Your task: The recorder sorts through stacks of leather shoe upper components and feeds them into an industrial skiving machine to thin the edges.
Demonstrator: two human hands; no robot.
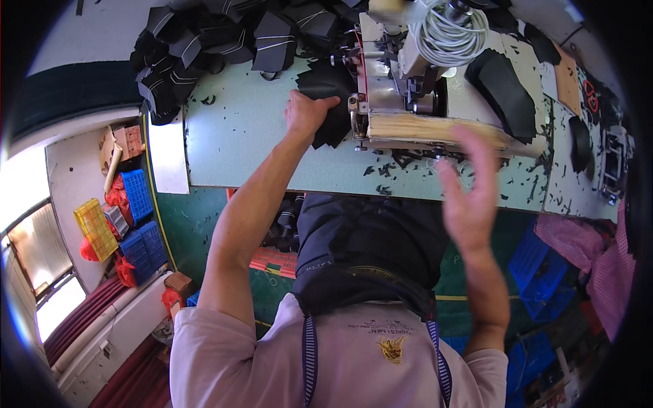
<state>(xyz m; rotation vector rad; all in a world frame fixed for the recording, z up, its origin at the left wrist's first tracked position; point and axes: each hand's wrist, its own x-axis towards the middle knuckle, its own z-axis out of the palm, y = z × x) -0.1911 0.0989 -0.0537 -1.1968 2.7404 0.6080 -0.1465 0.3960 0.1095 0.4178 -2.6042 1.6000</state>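
Black fabric pieces (328,102) lie gripped under the outstretched left hand (304,112) beside the sewing machine (401,81); the right hand (469,197) hovers raised, fingers spread, empty.

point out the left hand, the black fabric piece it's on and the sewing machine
left hand (307,112), head view, on the back of the hand
black fabric piece (335,126), head view, on its lower part beside the fingers
sewing machine (408,75), head view, on the pale metal body under the coiled cable
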